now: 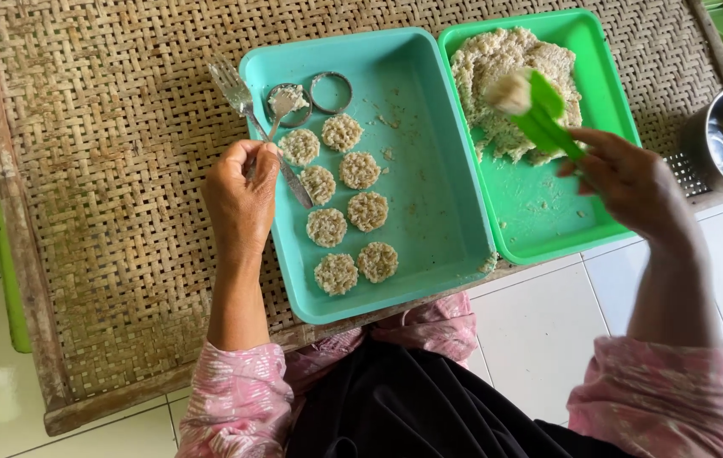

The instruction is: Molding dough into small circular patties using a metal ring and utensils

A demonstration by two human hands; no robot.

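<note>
Fingers of the right hand [633, 182] pinch a green scoop [544, 119] loaded with pale mash, lifted over the heap [497, 64] in the green tray [607, 76]. The left hand [241, 199] is closed around a spoon [281, 114] resting in a metal ring [287, 106] in the teal tray [429, 170], a fork [234, 85] just beside. Best keep the scoop level and the ring flat, filling it clear of the nine patties [347, 203].

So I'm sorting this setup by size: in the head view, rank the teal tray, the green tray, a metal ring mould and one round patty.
1-2. Teal tray and green tray: teal looks slightly larger, but too alike to be sure.
3-4. Metal ring mould and round patty: about alike, no ranking.
</note>
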